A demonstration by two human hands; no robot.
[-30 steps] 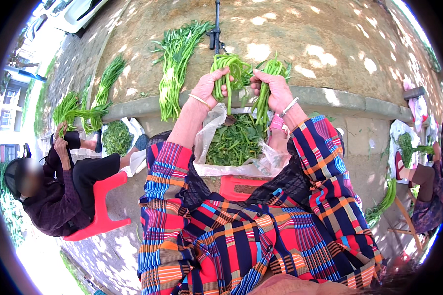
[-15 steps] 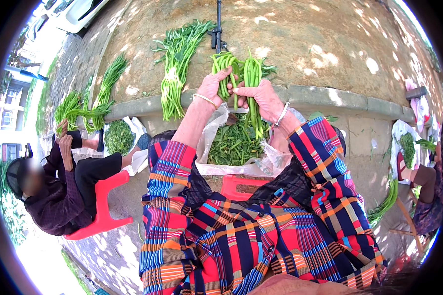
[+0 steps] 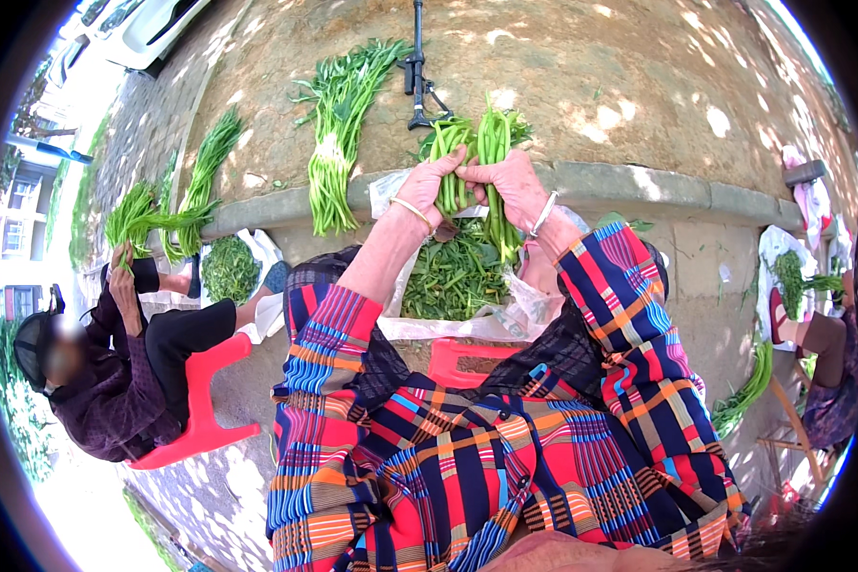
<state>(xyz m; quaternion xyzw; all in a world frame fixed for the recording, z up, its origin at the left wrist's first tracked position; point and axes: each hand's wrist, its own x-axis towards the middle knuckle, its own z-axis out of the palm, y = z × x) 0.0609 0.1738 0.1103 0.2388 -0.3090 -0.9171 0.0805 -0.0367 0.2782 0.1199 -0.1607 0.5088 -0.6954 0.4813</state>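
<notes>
In front of me, my left hand [image 3: 429,189] is closed around a bunch of green leafy stems [image 3: 451,139] that look like water spinach. Beside it, my right hand [image 3: 515,187] grips a second bunch of stems [image 3: 494,141], whose lower ends hang below the fingers. The two hands meet at the thumbs, so the bunches stand nearly upright side by side. Below them, between my knees, a whitish plastic bag [image 3: 415,328] lies spread open. Loose green leaves and short pieces [image 3: 448,281] fill it.
A large bunch of stems [image 3: 332,172] leans over the stone curb [image 3: 677,193] at left. Beyond the curb lies a black cane [image 3: 418,67]. A person [image 3: 129,381] on a red stool [image 3: 205,391] handles greens at left; another person [image 3: 825,381] sits at far right.
My left hand has moved right, closer to my right hand, bringing its bunch against the other one. Both bunches are still held.
</notes>
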